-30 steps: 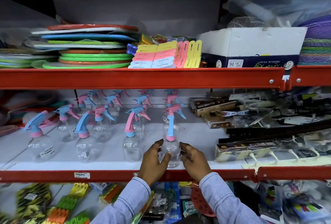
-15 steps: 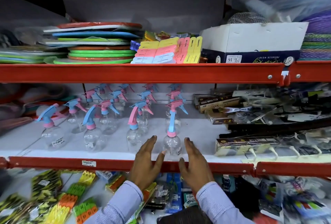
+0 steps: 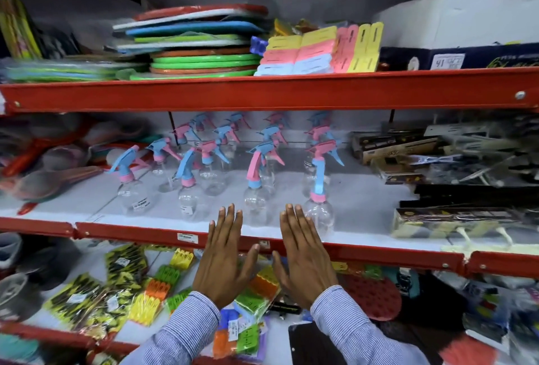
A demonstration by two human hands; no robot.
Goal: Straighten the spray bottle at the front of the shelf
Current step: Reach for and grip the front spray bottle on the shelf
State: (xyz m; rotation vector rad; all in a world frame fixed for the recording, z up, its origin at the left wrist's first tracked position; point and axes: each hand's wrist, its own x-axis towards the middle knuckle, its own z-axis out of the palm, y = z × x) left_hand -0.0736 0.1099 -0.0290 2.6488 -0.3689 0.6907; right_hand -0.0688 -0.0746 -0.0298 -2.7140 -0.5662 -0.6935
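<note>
While both hands (image 3: 267,259) hover flat, spray bottle (image 3: 318,207) stands upright.

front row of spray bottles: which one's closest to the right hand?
The rightmost bottle, blue neck with a pink collar. It stands just beside the right hand's fingertips; the other front-row bottles stand farther left.

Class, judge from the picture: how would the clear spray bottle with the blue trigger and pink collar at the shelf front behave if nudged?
The clear plastic spray bottle with blue trigger and pink collar looks empty, so probably light and easily slid. Its tall trigger head above a rounded body suggests it may tip. It stands close to the red shelf edge, so a push could drop it.
</note>
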